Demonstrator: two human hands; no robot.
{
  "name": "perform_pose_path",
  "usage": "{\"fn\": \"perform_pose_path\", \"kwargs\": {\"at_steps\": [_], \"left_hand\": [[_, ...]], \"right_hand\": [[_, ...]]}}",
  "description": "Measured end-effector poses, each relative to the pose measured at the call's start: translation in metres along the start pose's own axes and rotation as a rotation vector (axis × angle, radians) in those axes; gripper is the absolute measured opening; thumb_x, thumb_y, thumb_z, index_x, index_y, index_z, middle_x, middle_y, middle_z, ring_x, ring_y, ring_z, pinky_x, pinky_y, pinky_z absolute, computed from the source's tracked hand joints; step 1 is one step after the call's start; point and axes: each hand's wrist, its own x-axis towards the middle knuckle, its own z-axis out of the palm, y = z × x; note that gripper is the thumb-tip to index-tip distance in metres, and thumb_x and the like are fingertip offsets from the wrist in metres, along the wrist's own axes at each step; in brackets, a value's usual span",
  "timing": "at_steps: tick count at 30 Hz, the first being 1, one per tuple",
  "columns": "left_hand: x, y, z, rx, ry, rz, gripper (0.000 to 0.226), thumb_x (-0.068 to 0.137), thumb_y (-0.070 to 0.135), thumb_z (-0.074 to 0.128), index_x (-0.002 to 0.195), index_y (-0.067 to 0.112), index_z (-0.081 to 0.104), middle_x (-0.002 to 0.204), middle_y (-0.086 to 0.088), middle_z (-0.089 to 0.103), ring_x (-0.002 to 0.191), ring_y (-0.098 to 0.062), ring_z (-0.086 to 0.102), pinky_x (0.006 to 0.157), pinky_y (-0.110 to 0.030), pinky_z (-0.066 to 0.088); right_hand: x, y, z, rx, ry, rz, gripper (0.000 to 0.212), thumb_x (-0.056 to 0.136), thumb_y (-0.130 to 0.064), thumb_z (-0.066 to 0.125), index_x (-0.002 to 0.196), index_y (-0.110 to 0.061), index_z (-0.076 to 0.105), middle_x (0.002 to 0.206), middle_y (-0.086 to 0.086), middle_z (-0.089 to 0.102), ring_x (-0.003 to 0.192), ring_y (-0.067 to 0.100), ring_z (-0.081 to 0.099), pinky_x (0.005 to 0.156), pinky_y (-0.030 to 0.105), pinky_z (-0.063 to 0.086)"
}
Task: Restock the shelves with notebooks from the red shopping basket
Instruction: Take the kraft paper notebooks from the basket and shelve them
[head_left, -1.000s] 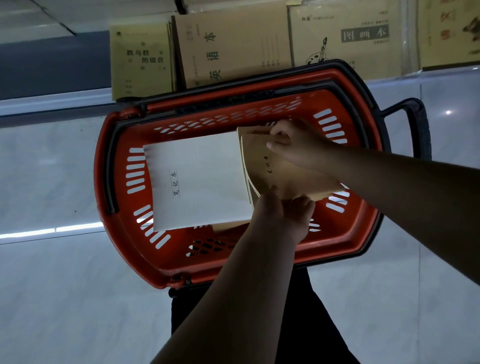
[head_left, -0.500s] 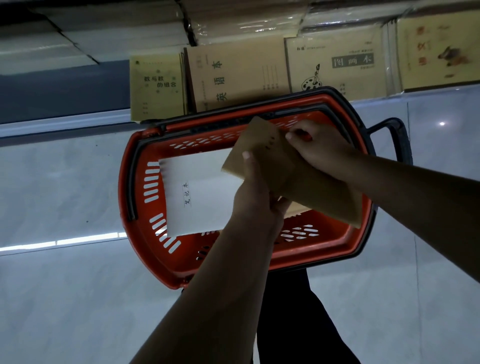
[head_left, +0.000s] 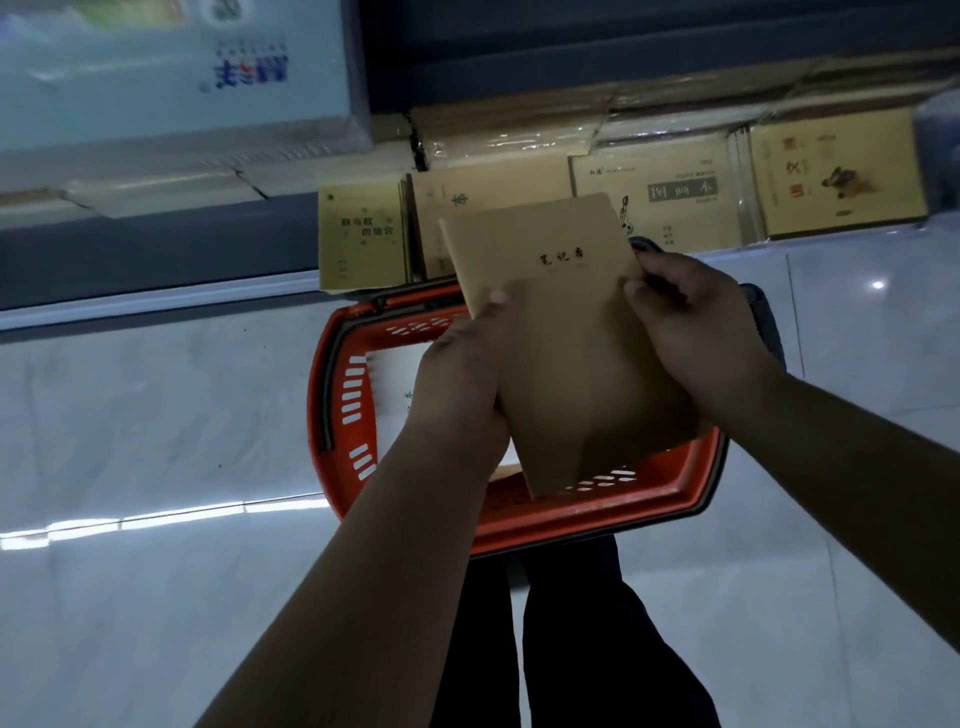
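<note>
**stockroom_newbie:** ok so both hands are on it. The left hand grips the near-left edge of the brown notebook stack, thumb up on the cover, and the right hand pinches the right edge with its fingers curled round the side. So they're apart, one on each side, both clamped on the same stack. It hangs tilted between them, clear above the red shopping basket. Is that a decent hold?

**aisle9_vet:** Looks fine to me. Thin kraft covers like that are probably light but floppy, and I'd guess a loose stack slides against itself, so squeezing both long edges is the right call. Holding one corner would likely let it fan out or sag. Not fragile, though the corners can crease.

**stockroom_newbie:** Under the hands there's a white notebook lying flat in the basket, mostly hidden by the left wrist. So more to go, I reckon.

**aisle9_vet:** Yep. Beyond the hands, the shelf already has yellowish notebooks standing face-out just left of the stack's top edge, more brown ones off to the right, and wrapped bundles piled behind. Can't tell from here which slot is free.
</note>
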Motion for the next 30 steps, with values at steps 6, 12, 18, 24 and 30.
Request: {"fn": "perform_pose_path", "kwargs": {"at_steps": [6, 12, 18, 24, 30], "left_hand": [[-0.039, 0.031, 0.006, 0.018, 0.11, 0.202, 0.011, 0.095, 0.016, 0.059, 0.1, 0.026, 0.064, 0.109, 0.001, 0.07, 0.11, -0.021, 0.063, 0.099, -0.046, 0.049], [-0.082, 0.059, 0.003, -0.011, 0.076, 0.321, 0.032, 0.082, 0.006, 0.059, 0.108, 0.021, 0.067, 0.11, -0.001, 0.073, 0.108, -0.026, 0.066, 0.099, -0.055, 0.048], [-0.116, 0.091, 0.004, -0.007, -0.096, 0.366, 0.054, 0.084, -0.006, 0.036, 0.124, 0.015, 0.066, 0.113, -0.013, 0.071, 0.09, -0.028, 0.068, 0.074, -0.038, 0.057], [-0.157, 0.12, 0.007, 0.037, -0.217, 0.435, 0.056, 0.085, -0.012, 0.031, 0.124, 0.01, 0.066, 0.117, -0.018, 0.067, 0.086, -0.024, 0.061, 0.064, -0.027, 0.052], [-0.204, 0.149, 0.01, 0.047, -0.251, 0.469, 0.056, 0.086, -0.014, 0.033, 0.125, 0.009, 0.066, 0.121, -0.015, 0.068, 0.082, -0.018, 0.066, 0.063, -0.024, 0.054]], "right_hand": [[-0.015, -0.045, -0.017, 0.136, 0.048, -0.08, 0.029, 0.099, -0.011, 0.05, 0.123, -0.018, 0.063, 0.102, -0.019, 0.059, 0.08, -0.032, 0.046, 0.072, -0.009, 0.033], [-0.038, -0.087, -0.035, 0.242, 0.072, -0.072, 0.035, 0.098, -0.01, 0.049, 0.13, -0.018, 0.061, 0.116, -0.011, 0.064, 0.099, -0.008, 0.056, 0.085, 0.004, 0.043], [-0.068, -0.123, -0.053, 0.326, 0.119, -0.134, 0.041, 0.095, -0.001, 0.043, 0.106, -0.033, 0.065, 0.092, -0.021, 0.068, 0.087, -0.008, 0.06, 0.077, 0.008, 0.046], [-0.095, -0.158, -0.075, 0.382, 0.138, -0.133, 0.041, 0.098, -0.007, 0.046, 0.096, -0.044, 0.064, 0.095, -0.014, 0.07, 0.087, -0.005, 0.063, 0.074, 0.011, 0.05], [-0.121, -0.194, -0.092, 0.454, 0.172, -0.139, 0.039, 0.097, -0.007, 0.049, 0.106, -0.041, 0.066, 0.101, -0.006, 0.071, 0.096, 0.01, 0.066, 0.09, 0.033, 0.054]]}}
